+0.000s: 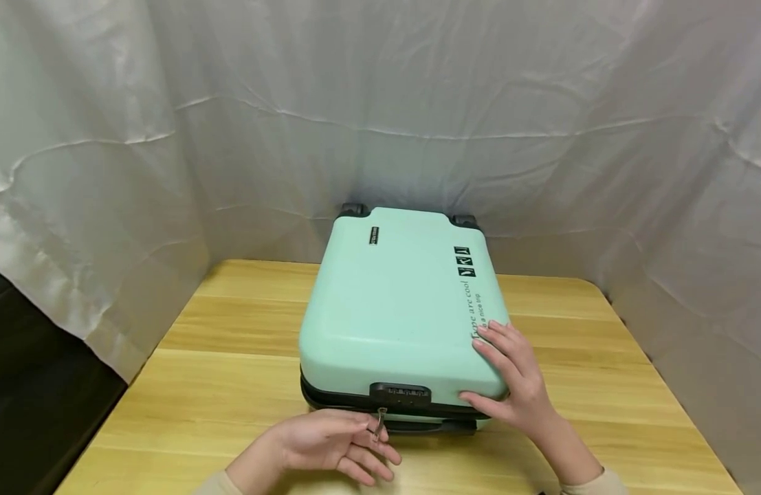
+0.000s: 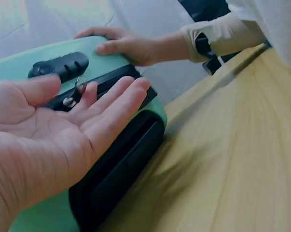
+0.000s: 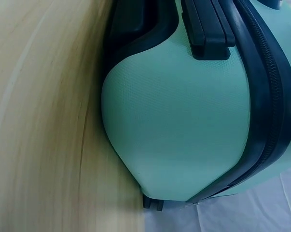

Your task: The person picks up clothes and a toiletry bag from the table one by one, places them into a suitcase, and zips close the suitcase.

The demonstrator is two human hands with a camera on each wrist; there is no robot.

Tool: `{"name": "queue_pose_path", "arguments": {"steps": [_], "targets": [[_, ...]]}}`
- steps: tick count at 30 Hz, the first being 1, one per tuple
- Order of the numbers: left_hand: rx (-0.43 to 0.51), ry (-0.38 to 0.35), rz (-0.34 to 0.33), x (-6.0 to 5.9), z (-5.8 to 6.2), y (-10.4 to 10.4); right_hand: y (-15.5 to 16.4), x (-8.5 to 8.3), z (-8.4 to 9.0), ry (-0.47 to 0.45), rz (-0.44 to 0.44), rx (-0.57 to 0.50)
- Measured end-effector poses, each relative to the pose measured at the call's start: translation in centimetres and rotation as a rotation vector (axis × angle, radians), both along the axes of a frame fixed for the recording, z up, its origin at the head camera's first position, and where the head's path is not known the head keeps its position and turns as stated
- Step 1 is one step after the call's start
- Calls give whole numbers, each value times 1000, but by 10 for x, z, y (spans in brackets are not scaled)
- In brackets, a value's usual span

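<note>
A mint-green hard-shell suitcase (image 1: 399, 302) lies flat on a pale wooden table (image 1: 232, 385), its rounded, finely pebbled lid facing up and its far end close to the crumpled white cloth backdrop (image 1: 380, 103) that wraps around the table on three sides. The shell has soft, bulging corners and a matte grain that shows clearly in the right wrist view, where a black zipper band (image 3: 263, 96) curves around the seam between the two halves. On the near edge sits a black plastic combination lock (image 1: 400, 393), oblong and slightly raised, and below it a black moulded carry handle (image 1: 426, 426) lies flat against the side. Dark printed lettering runs along the right part of the lid, and two black wheel housings show at the far corners. The right hand (image 1: 510, 375) rests on the near right corner of the lid, fingers spread and laid flat on top, thumb hooked over the near edge by the seam. The left hand (image 1: 331, 443) lies palm up on the table just in front of the lock, fingers loosely extended and slightly fanned; a small metal zipper pull (image 1: 380, 421) hangs down from the lock and touches the fingertips (image 2: 135, 87), not pinched as far as the left wrist view shows. The table grain runs left to right in warm honey planks
</note>
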State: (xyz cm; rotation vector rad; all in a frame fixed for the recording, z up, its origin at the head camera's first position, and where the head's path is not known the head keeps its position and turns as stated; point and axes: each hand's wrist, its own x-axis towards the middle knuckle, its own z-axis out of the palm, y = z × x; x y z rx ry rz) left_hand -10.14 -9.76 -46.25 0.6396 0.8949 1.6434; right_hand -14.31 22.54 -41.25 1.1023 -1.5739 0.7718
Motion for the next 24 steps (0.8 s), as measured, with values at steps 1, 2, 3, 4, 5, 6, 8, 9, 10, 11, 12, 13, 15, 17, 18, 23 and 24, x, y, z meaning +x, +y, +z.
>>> {"name": "queue_pose_path", "arguments": {"steps": [1, 2, 3, 4, 5, 6, 8, 9, 10, 11, 12, 13, 15, 17, 18, 23, 24], "targets": [[-17, -16, 8, 0, 1, 1, 0, 0, -1, 0, 0, -1], [-34, -31, 17, 1, 2, 3, 0, 0, -1, 0, -2, -3], [-50, -44, 27, 1, 3, 4, 0, 0, -1, 0, -3, -5], [-62, -54, 37, 1, 4, 6, 1, 0, -2, 0, -3, -6], [-67, -63, 49, 1, 5, 7, 1, 1, -2, 0, -3, -7], [-64, -72, 64, 2, 6, 8, 1, 0, -1, 1, -4, -8], [-62, -78, 94, 3, 7, 9, 1, 0, -1, 1, -3, -8], [-64, -79, 108, 3, 7, 10, 1, 0, 0, 2, -1, -7], [-67, -78, 122, 4, 8, 11, 1, -1, 0, 4, 0, -5], [-71, -77, 138, 5, 8, 12, 1, -1, 1, 4, 1, -4], [-81, -78, 151, 6, 8, 13, 1, -2, 1, 4, 3, -3], [-91, -78, 164, 7, 8, 13, 0, -2, 2, 5, 5, -3], [-110, -88, 186, 9, 9, 14, 0, -2, 1, 8, 8, -2], [-122, -96, 207, 12, 9, 15, -1, -1, 0, 8, 12, -2], [-126, -101, 215, 13, 9, 15, -1, -1, 0, 8, 13, 0], [-121, -106, 258, 15, 10, 17, -1, 0, -1, 1, 5, -2], [-119, -108, 268, 15, 10, 17, -1, 0, -1, -2, 3, -3]]}}
